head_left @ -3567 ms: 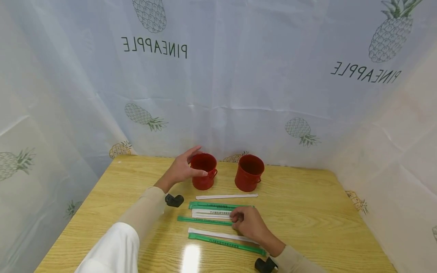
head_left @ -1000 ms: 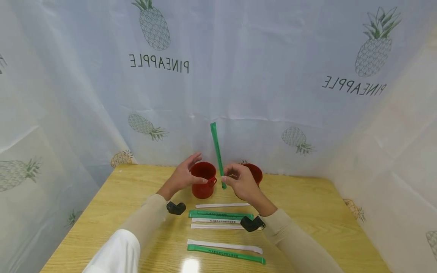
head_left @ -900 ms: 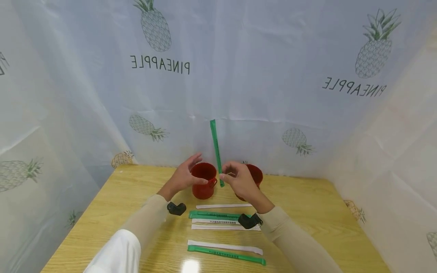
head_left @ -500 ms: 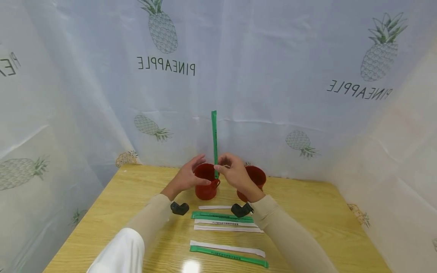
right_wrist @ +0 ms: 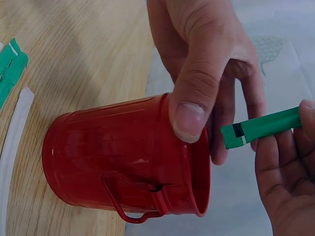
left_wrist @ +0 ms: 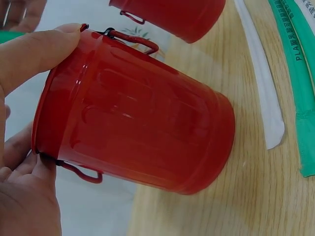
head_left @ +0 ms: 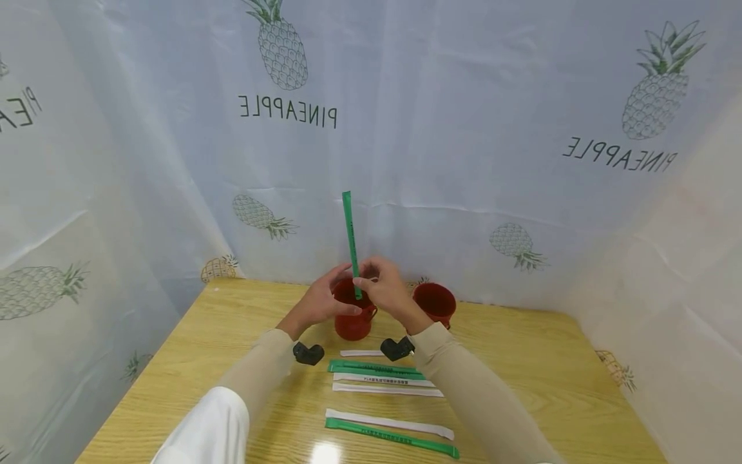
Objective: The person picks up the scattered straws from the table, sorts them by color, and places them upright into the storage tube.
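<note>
My left hand (head_left: 320, 304) grips a small red metal bucket (head_left: 352, 327) at its rim, thumb on the near side and fingers round the far side. In the left wrist view the bucket (left_wrist: 142, 113) stands upright on the table and shows two wire handles. My right hand (head_left: 384, 283) pinches a green paper-wrapped straw (head_left: 350, 229) near its lower end. The straw points steeply up, leaning a little left. Its lower end overlaps the bucket's mouth in the head view. In the right wrist view that straw end (right_wrist: 235, 135) sits just above the opening.
A second red bucket (head_left: 433, 301) stands to the right, partly behind the right forearm. Several wrapped straws, including a green straw (head_left: 391, 438) and a white straw (head_left: 388, 422), lie across the wooden table (head_left: 522, 386). A pineapple-print cloth (head_left: 406, 129) hangs behind.
My right hand picked a green straw off the table, lifted it upright and brought it left over the left bucket. My left hand stays at that bucket's rim.
</note>
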`<state>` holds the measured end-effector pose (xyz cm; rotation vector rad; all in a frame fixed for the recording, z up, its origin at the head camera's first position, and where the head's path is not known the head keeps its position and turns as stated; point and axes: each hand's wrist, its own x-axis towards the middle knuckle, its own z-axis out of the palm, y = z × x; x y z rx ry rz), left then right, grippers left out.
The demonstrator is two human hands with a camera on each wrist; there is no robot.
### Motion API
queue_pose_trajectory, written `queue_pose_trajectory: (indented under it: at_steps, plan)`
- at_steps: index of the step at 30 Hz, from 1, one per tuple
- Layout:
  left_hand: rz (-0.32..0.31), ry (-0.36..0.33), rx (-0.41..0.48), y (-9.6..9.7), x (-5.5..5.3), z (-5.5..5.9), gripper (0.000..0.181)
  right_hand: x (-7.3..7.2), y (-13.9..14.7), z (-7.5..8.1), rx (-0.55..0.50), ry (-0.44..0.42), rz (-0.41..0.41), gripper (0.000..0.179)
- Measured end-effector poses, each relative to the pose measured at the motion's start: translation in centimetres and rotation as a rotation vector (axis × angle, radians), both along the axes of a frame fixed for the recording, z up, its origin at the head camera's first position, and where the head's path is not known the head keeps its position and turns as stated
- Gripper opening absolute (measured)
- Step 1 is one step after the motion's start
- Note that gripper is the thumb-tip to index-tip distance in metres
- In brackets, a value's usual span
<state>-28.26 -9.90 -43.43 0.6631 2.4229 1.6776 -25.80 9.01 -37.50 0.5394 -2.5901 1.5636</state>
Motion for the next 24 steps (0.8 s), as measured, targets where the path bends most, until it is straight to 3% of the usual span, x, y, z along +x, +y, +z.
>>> queue_pose_trajectory:
  at_steps: [9, 16, 24]
  plan:
    - [-0.015, 0.026, 0.018, -0.1, -0.2, -0.1, 0.087, -0.7, -0.9, -1.5, 0.066, 0.028, 0.025, 0.003]
    - [-0.012, 0.023, 0.013, 0.0, -0.1, -0.2, 0.098, -0.8, -1.3, -2.4, 0.107, 0.015, 0.054, 0.010]
    - [-0.011, 0.022, 0.018, -0.1, 0.0, -0.3, 0.097, -0.9, -1.4, -2.7, 0.158, 0.048, 0.095, 0.004]
